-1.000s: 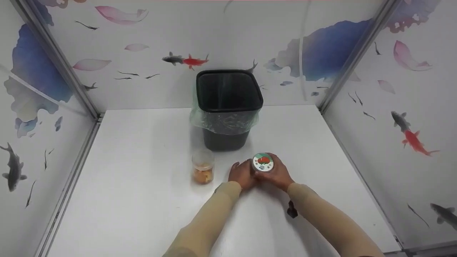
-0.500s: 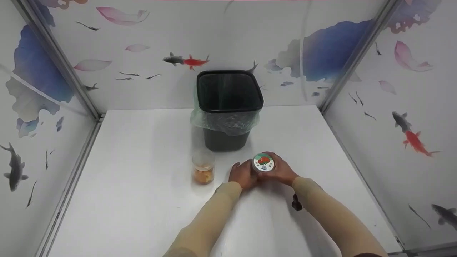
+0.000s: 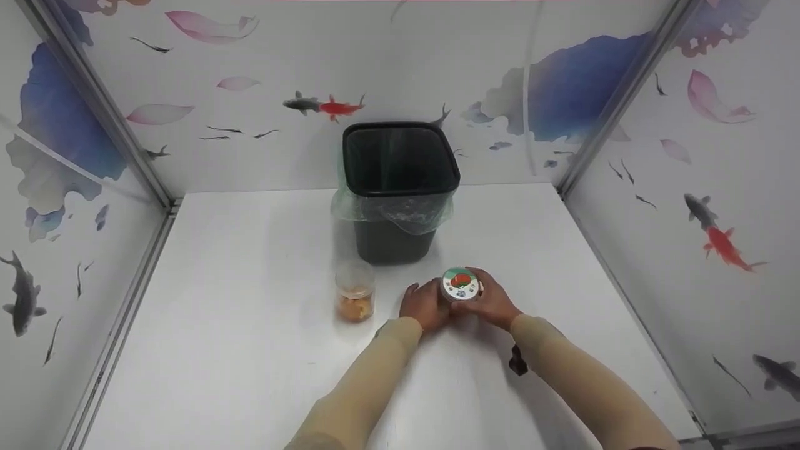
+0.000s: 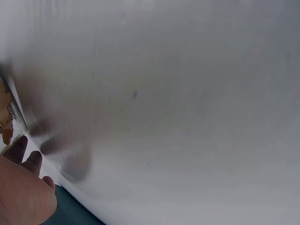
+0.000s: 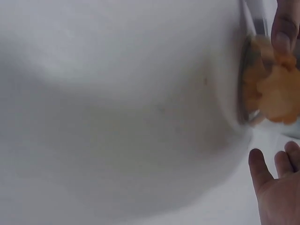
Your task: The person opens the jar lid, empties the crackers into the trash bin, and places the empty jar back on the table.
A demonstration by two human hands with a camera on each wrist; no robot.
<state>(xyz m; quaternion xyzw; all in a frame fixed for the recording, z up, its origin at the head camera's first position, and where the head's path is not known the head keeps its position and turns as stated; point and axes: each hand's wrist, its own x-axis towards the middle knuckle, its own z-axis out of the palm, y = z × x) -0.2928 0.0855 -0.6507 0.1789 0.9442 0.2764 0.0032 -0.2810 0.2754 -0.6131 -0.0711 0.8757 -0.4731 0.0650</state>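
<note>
In the head view a clear jar stands between both hands, its round lid (image 3: 460, 284) printed with red fruit on white and green. Orange pieces show through the jar's wall (image 5: 279, 93) in the right wrist view. My left hand (image 3: 425, 306) holds the jar's body from the left. From the right, thumb and fingers of my right hand (image 3: 494, 304) curl round the jar near its lid. Much of the jar's body is hidden by the hands. A sliver of the orange contents (image 4: 5, 110) shows at the left wrist view's edge.
A second clear jar (image 3: 355, 294), partly filled with orange pieces, stands left of the hands. Behind them stands a black bin (image 3: 394, 247) with a pale green bag (image 3: 406, 209) folded over it. Printed walls (image 3: 400, 62) enclose the white table (image 3: 250, 312) at back and sides.
My right wrist and forearm have shifted slightly outward to the right, with the hand turned a little at the lid. The left hand and both jars stay in place.
</note>
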